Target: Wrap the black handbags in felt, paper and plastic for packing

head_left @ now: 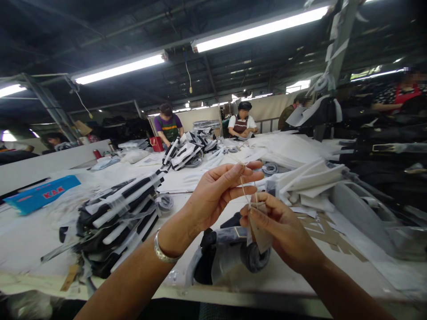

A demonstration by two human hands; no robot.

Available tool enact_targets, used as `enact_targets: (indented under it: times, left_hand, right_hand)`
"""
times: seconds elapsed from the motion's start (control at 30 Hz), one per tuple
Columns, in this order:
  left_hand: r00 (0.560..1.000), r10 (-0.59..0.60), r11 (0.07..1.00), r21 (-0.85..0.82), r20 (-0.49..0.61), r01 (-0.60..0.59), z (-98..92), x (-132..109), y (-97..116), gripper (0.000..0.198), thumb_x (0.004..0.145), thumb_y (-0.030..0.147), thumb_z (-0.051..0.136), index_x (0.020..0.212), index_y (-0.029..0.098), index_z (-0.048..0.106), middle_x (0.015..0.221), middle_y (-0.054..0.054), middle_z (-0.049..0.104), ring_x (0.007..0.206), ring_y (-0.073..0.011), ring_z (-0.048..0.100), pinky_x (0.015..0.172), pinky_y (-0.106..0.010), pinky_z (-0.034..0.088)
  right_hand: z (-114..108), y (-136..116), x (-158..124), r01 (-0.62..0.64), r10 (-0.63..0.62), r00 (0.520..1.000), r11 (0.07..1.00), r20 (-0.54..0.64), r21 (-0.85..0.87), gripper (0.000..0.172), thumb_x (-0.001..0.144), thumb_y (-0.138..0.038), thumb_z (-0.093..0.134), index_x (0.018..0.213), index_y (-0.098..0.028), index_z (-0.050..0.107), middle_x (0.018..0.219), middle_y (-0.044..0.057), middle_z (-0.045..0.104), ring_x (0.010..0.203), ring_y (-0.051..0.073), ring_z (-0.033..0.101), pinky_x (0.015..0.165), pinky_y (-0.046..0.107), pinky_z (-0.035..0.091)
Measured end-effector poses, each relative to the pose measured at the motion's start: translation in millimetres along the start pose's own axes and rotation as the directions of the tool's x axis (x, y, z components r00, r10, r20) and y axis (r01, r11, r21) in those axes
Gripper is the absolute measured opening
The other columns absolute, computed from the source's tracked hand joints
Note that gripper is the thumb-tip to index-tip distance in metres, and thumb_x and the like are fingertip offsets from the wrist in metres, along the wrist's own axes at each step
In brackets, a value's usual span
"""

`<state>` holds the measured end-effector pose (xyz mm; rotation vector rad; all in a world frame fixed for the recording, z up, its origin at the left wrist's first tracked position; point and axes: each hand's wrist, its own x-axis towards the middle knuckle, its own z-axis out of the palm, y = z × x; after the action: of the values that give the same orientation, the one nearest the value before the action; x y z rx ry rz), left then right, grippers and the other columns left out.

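Note:
A loop of thin pale string (pixel 244 186) is pinched at its top between the thumb and fingers of my left hand (pixel 222 189). From its lower end hangs a brown cardboard hang tag (pixel 258 233), gripped by my right hand (pixel 275 224). Both hands are raised over the table in front of me. Below them lies a dark bag (pixel 208 258), partly wrapped in clear plastic, with a rolled strap (pixel 256 258) beside it. My right hand and the tag hide part of this bag.
The white table (pixel 180 200) carries a pile of wrapped black straps and bags (pixel 120 218) at left, with a blue packet (pixel 43 193) behind. White foam sheets (pixel 307 178) and brown card tags (pixel 320 229) lie at right. Two people (pixel 170 124) work across the table.

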<state>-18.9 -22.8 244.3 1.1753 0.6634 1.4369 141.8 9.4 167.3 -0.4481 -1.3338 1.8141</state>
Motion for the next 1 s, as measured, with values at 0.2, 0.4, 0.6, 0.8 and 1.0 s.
enact_targets:
  times: [0.2, 0.4, 0.6, 0.8, 1.0]
  left_hand:
    - [0.999, -0.014, 1.000, 0.003, -0.038, 0.014, -14.6, -1, -3, 0.021, 0.087, 0.034, 0.073, 0.086, 0.013, 0.075, 0.120, -0.009, 0.071, 0.091, -0.0142, 0.073, 0.074, -0.016, 0.058]
    - [0.999, -0.013, 1.000, 0.022, -0.041, 0.014, -21.1, -5, -2, 0.020, 0.091, 0.033, 0.068, 0.085, 0.015, 0.074, 0.124, -0.008, 0.069, 0.051, 0.0035, 0.050, 0.038, -0.006, 0.030]
    - [0.998, -0.051, 0.997, 0.060, -0.028, 0.053, -21.1, -8, -3, 0.021, 0.092, 0.032, 0.066, 0.084, 0.014, 0.073, 0.124, -0.010, 0.069, 0.043, 0.0058, 0.031, 0.039, -0.010, 0.024]
    - [0.998, -0.059, 0.994, 0.090, -0.022, 0.061, -20.6, -10, -3, 0.021, 0.093, 0.031, 0.066, 0.083, 0.014, 0.073, 0.124, -0.011, 0.069, 0.044, 0.0052, 0.027, 0.039, -0.012, 0.019]
    - [0.998, -0.047, 0.992, 0.113, -0.047, 0.052, -16.9, -9, -2, 0.022, 0.093, 0.030, 0.065, 0.084, 0.012, 0.073, 0.123, -0.013, 0.069, 0.044, 0.0050, 0.027, 0.040, -0.012, 0.018]
  right_hand:
    - [-7, 7, -3, 0.010, -0.020, 0.999, 0.959, -0.034, -0.285, 0.045, 0.081, -0.041, 0.077, 0.121, -0.024, 0.065, 0.099, 0.007, 0.077, 0.087, 0.023, 0.073, 0.085, 0.038, 0.059]
    - [-13, 9, 0, 0.077, -0.097, 0.994, 0.936, -0.042, -0.345, 0.029, 0.081, -0.044, 0.076, 0.104, -0.026, 0.078, 0.108, 0.006, 0.076, 0.103, 0.026, 0.070, 0.093, 0.040, 0.056]
    - [-14, 10, -1, 0.144, -0.297, 0.943, 0.770, -0.149, -0.621, 0.017, 0.074, -0.040, 0.082, 0.080, -0.024, 0.077, 0.084, 0.004, 0.077, 0.081, 0.024, 0.071, 0.078, 0.034, 0.058]
    - [-25, 10, -4, 0.433, -0.662, 0.744, 0.369, 0.095, -0.822, 0.004, 0.086, -0.024, 0.072, 0.087, -0.024, 0.075, 0.088, 0.001, 0.077, 0.085, 0.021, 0.072, 0.089, 0.036, 0.056]
    - [-44, 1, -15, 0.559, -0.764, 0.434, -0.187, 0.478, -0.808, 0.039, 0.084, -0.001, 0.062, 0.115, -0.021, 0.071, 0.112, 0.005, 0.075, 0.102, 0.023, 0.069, 0.108, 0.051, 0.044]
